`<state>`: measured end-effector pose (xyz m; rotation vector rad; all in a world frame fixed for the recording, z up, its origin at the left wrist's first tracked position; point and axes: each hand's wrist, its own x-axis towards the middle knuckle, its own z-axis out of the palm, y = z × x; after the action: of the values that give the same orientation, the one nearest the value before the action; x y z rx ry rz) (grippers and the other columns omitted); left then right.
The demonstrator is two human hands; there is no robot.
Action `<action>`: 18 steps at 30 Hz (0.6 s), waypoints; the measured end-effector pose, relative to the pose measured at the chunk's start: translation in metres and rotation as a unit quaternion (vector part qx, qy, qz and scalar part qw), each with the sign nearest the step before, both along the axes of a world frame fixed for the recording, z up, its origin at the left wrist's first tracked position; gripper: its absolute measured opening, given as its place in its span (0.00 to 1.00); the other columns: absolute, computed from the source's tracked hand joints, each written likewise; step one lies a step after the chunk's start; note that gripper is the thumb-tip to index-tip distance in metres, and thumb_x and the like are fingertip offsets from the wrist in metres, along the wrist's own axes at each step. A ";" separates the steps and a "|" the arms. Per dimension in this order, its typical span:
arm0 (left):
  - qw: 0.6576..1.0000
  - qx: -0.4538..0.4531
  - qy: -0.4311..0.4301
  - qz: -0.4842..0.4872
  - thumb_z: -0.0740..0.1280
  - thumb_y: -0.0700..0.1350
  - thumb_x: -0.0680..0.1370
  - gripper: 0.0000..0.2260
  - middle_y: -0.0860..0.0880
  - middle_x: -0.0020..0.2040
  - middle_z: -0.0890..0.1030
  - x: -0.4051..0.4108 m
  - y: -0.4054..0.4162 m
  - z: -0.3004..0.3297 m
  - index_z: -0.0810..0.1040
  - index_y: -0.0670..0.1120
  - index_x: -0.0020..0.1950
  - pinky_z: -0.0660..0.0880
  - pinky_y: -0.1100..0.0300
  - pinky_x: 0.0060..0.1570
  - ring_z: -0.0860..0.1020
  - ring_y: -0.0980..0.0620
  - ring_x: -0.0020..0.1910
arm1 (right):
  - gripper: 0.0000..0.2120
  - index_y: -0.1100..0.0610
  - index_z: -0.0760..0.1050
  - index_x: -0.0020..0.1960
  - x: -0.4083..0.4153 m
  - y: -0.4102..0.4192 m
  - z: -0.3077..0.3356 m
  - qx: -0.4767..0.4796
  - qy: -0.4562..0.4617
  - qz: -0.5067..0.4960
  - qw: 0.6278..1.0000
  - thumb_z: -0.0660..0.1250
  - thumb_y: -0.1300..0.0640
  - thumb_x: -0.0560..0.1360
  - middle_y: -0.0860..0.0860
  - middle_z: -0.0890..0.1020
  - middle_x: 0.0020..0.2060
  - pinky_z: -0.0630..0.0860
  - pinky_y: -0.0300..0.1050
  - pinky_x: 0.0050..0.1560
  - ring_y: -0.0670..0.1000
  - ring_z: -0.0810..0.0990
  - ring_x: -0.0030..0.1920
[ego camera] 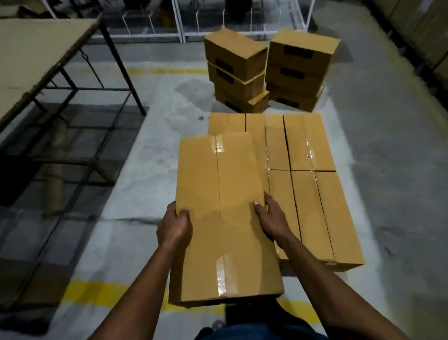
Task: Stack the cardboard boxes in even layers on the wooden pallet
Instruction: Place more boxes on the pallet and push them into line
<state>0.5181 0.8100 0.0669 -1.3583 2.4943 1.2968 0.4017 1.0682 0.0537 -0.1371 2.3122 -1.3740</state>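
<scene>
We hold a long taped cardboard box (221, 218) in front of us, lengthwise away from the body, above the concrete floor (393, 156). Our left hand (174, 225) grips its left long edge, thumb on the top face and the fingers curled out of sight under the side. Our right hand (270, 215) grips the right long edge the same way, thumb pressed on top, fingers wrapped down the side. Clear tape (222, 276) shines along the box's centre seam at both ends.

Just to the right of the held box, and lower, lies a flat layer of boxes (309, 179) packed edge to edge, tops level; the held box overlaps the left part of that layer in our view. We cannot see the wooden pallet beneath them.

Beyond the layer stand two stacks of boxes on the floor, a left stack (236, 72) and a right stack (300, 67), each three high and a little askew. To the left stands a metal-framed table with a cardboard-covered tabletop (21, 57). Yellow floor lines (98, 288) cross the concrete near our feet.
</scene>
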 end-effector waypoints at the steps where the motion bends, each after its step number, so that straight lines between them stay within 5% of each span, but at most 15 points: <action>1: 1.000 0.001 -0.006 -0.001 0.59 0.57 0.84 0.19 0.45 0.69 0.79 -0.005 -0.003 -0.004 0.71 0.55 0.74 0.71 0.43 0.66 0.76 0.36 0.66 | 0.31 0.49 0.59 0.82 -0.003 -0.001 -0.002 0.004 -0.004 0.002 1.000 0.59 0.39 0.83 0.53 0.70 0.75 0.68 0.57 0.74 0.55 0.69 0.74; 6: 0.999 0.002 -0.037 0.001 0.58 0.53 0.86 0.19 0.42 0.72 0.77 -0.031 -0.013 -0.024 0.70 0.52 0.77 0.69 0.42 0.68 0.74 0.34 0.69 | 0.26 0.49 0.63 0.80 -0.025 -0.008 -0.020 -0.002 -0.020 0.011 1.000 0.60 0.44 0.84 0.53 0.73 0.72 0.67 0.44 0.67 0.53 0.71 0.71; 12: 0.997 0.005 -0.082 0.009 0.58 0.50 0.86 0.19 0.40 0.73 0.75 -0.071 -0.047 -0.061 0.69 0.53 0.78 0.69 0.41 0.69 0.72 0.33 0.69 | 0.30 0.43 0.59 0.81 -0.060 -0.026 -0.063 0.002 -0.079 0.050 0.996 0.58 0.35 0.82 0.51 0.70 0.75 0.67 0.61 0.75 0.56 0.67 0.76; 18: 0.994 0.022 -0.104 -0.001 0.57 0.56 0.83 0.20 0.44 0.71 0.78 -0.114 -0.074 -0.114 0.72 0.57 0.75 0.72 0.38 0.68 0.75 0.35 0.67 | 0.38 0.42 0.58 0.81 -0.095 -0.042 -0.107 0.013 -0.107 0.025 0.994 0.54 0.25 0.76 0.51 0.67 0.77 0.68 0.63 0.74 0.56 0.67 0.76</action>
<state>0.4040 0.7359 -0.0472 -1.4002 2.3150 1.1374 0.3064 1.0264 -0.0532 -0.0382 2.1335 -1.2686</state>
